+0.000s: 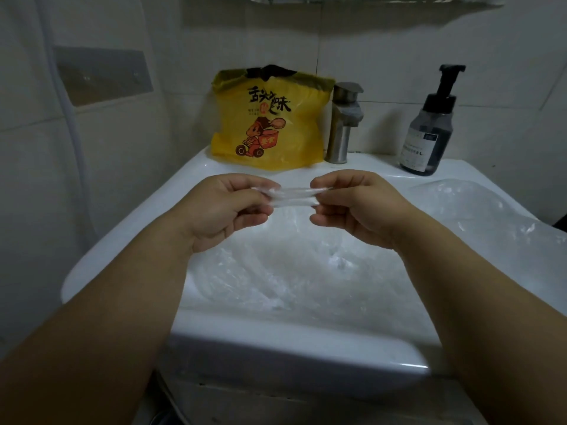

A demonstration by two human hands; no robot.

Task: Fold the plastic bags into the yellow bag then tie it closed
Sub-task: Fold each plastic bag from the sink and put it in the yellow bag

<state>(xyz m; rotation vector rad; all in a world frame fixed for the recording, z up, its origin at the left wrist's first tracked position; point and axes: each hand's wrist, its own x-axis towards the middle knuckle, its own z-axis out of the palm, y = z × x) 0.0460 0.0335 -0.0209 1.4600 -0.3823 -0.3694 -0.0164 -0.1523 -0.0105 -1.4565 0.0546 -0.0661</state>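
Folded clear bag [294,196] stretched into a narrow strip above the sink [122,240], between both hands. Left hand [227,207] pinches its left end, right hand [359,204] pinches the right end. Basin holds crumpled clear plastic [291,271]; more plastic [475,210] on the right rim. Yellow bag [270,124] upright on the back ledge, beside the faucet [342,124], mouth open, contents unclear. Pump bottle [429,127] far right.
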